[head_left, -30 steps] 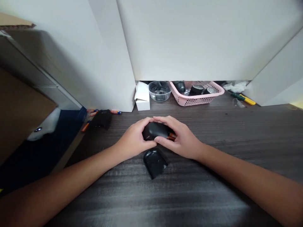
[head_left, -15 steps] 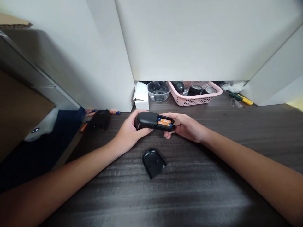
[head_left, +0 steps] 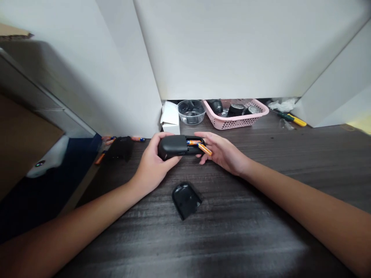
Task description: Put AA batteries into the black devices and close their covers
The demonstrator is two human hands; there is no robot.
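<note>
My left hand [head_left: 152, 166] grips a black wireless mouse [head_left: 172, 146] from the side, its rear end pointing left. The mouse's battery compartment is open. One orange-and-blue AA battery [head_left: 193, 142] lies in the compartment. My right hand [head_left: 223, 152] pinches a second orange AA battery [head_left: 205, 149], which sticks out at a slant over the compartment's edge. The mouse's black top cover [head_left: 185, 200] lies apart on the dark wood-grain table [head_left: 246, 216], below both hands.
At the back stand a pink plastic basket [head_left: 234, 123] holding dark objects, a clear bowl [head_left: 191, 112] and a white box [head_left: 170, 119]. A yellow-and-green screwdriver [head_left: 292, 119] lies right. Another black mouse [head_left: 119, 148] and loose batteries [head_left: 100, 157] lie left.
One battery has come partly out of the compartment, slanting up in my right hand's fingers. The mouse has shifted slightly left. The cover has not moved on the table.
</note>
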